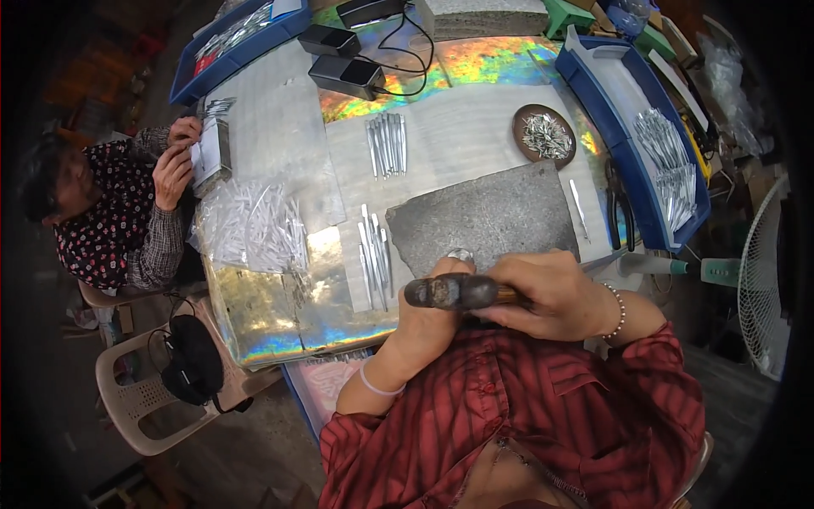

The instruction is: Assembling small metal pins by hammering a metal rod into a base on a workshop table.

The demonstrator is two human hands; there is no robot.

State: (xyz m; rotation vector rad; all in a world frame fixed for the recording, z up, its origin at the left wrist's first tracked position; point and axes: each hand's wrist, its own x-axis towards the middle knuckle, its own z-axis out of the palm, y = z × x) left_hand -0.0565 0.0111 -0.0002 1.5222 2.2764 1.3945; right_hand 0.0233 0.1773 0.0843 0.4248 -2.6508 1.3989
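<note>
My right hand (547, 293) is closed round the handle of a hammer (449, 293), whose dark metal head hangs over my left hand. At the near edge of a grey stone slab (492, 208), my left hand (426, 331) has its fingers pressed together. A small silvery bit (460, 254) shows at its fingertips; the hammer and fingers hide the rest. Left of the slab lie several slim silver metal pieces (374, 254), with another row of silver pieces (387, 146) farther back. A brown bowl (519, 127) of small shiny metal bits stands behind the slab.
Black-handled pliers (626, 220) and a thin silver piece (579, 208) lie right of the slab. A blue tray (606, 136) holds silver pieces. At left are a clear bag (254, 225) of white strips and a co-worker (110, 199). Black adapters (348, 76) with cables sit at the back.
</note>
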